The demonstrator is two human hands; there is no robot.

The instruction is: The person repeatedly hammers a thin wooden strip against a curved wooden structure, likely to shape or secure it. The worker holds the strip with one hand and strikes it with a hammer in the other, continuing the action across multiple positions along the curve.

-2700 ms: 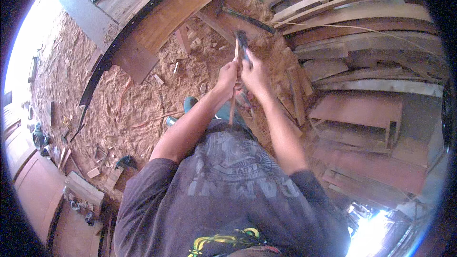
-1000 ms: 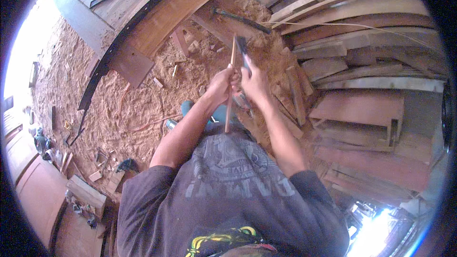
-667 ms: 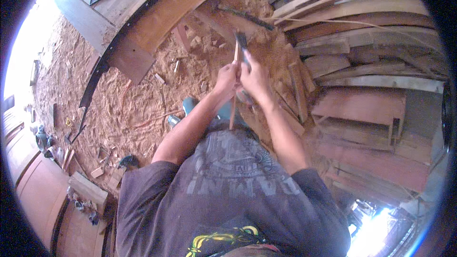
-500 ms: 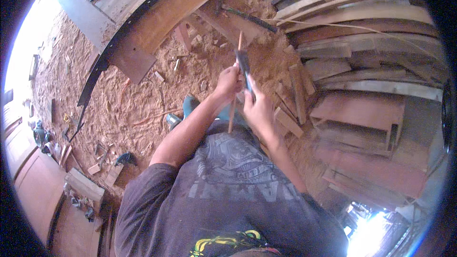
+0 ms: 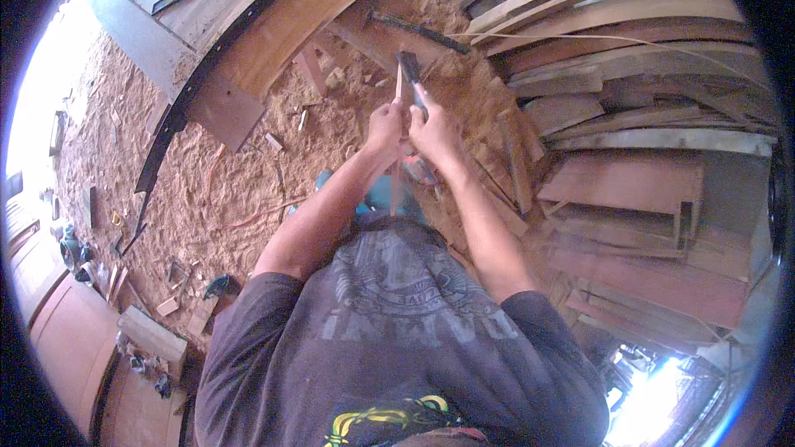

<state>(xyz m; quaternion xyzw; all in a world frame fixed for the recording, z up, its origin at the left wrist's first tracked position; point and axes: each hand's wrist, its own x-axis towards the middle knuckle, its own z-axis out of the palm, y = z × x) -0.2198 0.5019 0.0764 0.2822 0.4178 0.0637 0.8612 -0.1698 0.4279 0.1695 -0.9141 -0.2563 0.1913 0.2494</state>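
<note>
My left hand (image 5: 384, 127) is closed around a thin wooden strip (image 5: 398, 89). The strip points away from me above the fist, and its lower end comes back toward my shirt. Close beside it, my right hand (image 5: 436, 132) grips a short hand tool (image 5: 410, 68) with a dark, flat head and a pale bluish handle. The tool's head is at the strip's far end; whether the two touch, I cannot tell. Blur and small size hide the tool's exact kind. Below my hands, a teal thing (image 5: 379, 192) is partly covered by my forearm and the strip.
Sawdust and wood scraps cover the ground (image 5: 248, 174). A long dark-edged wooden beam (image 5: 273, 33) curves across the upper left. Stacked planks (image 5: 629, 41) fill the right, above a low wooden stand (image 5: 621, 186). A dark bar (image 5: 418, 31) lies ahead of my hands.
The right hand has moved up and forward with the tool, whose head now stands by the strip's far end. The left hand has shifted slightly left and forward with the strip.
</note>
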